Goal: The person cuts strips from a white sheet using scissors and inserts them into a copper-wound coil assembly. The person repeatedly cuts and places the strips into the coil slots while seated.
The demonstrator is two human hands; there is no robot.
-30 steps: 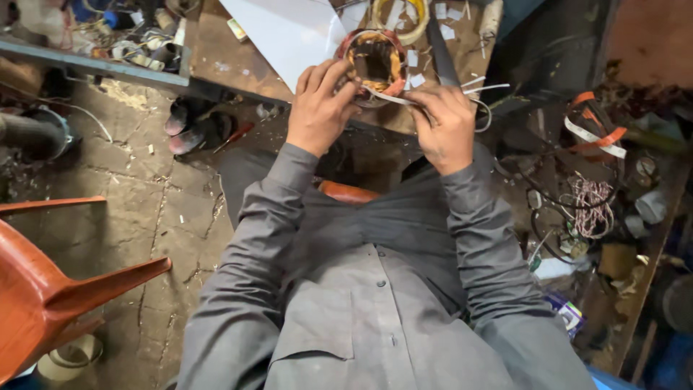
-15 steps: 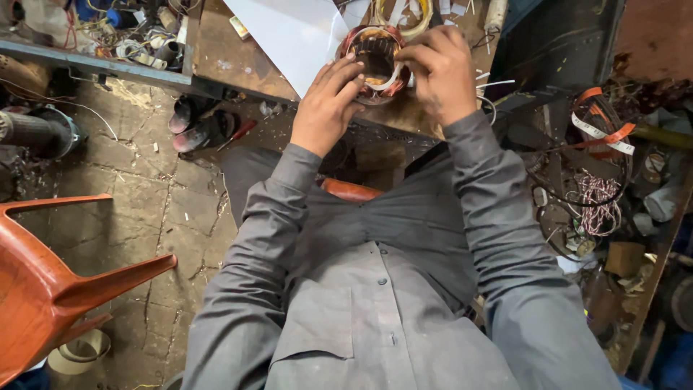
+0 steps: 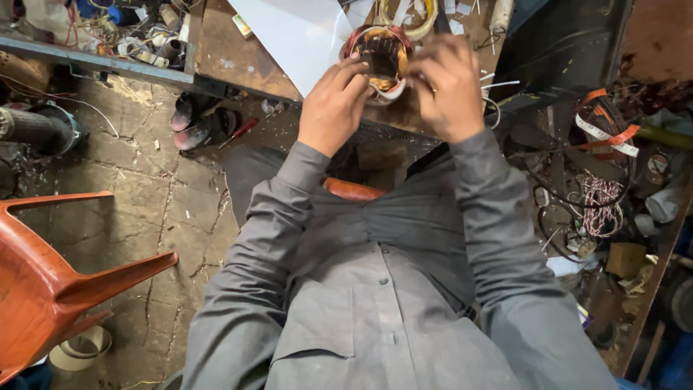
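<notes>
A round motor stator [image 3: 380,56] with copper windings and a red outer rim rests at the near edge of a wooden workbench [image 3: 224,50]. My left hand [image 3: 333,107] grips its left side, fingers curled onto the rim. At the stator's right side my right hand [image 3: 449,85] has its fingers bent against the rim; thin white strips stick out beside it. Whether the right hand pinches one of them is hidden. Both arms wear grey sleeves.
A white sheet [image 3: 296,32] lies on the bench left of the stator. An overturned orange plastic chair [image 3: 50,282] stands on the cracked floor at left. Tangled wires and tape [image 3: 599,195] crowd the right side. Dark sandals [image 3: 195,123] lie under the bench.
My right hand has come up from the bench edge to the stator's right rim. The left hand has stayed on the stator.
</notes>
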